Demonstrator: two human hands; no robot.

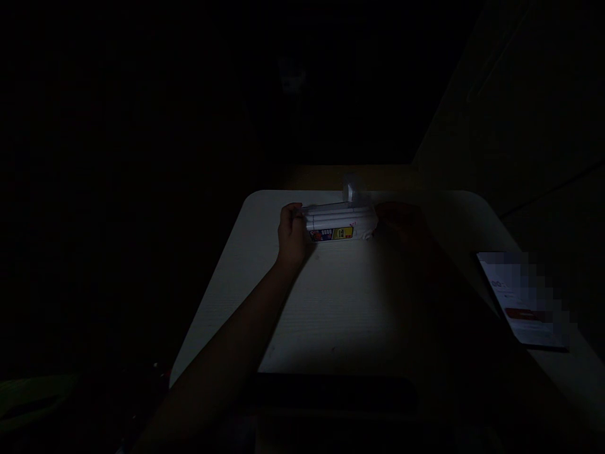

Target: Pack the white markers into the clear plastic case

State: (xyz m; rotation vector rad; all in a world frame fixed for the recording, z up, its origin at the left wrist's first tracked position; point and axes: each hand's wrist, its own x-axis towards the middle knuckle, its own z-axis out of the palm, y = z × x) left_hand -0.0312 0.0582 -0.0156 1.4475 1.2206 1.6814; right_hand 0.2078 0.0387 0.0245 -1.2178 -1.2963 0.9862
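The light is very low. A long clear plastic case (338, 221) lies crosswise near the far part of the white table, with several white lengthwise strips or rods showing and a purple and yellow label on its near side. Wrapped round the case's left end is my left hand (292, 236), closed on it. My right hand (401, 221) is in deep shadow at the other end, its fingertips pinched against the case. Just behind the case stands a small clear plastic piece (350, 189); whether it is joined to the case I cannot tell.
The white wood-grain table (326, 296) has rounded far corners. A tablet-like flat screen or printed sheet (515, 296), partly pixelated, lies at its right side. Something green (35, 397) shows low on the left. A dark panel (340, 94) rises beyond the table.
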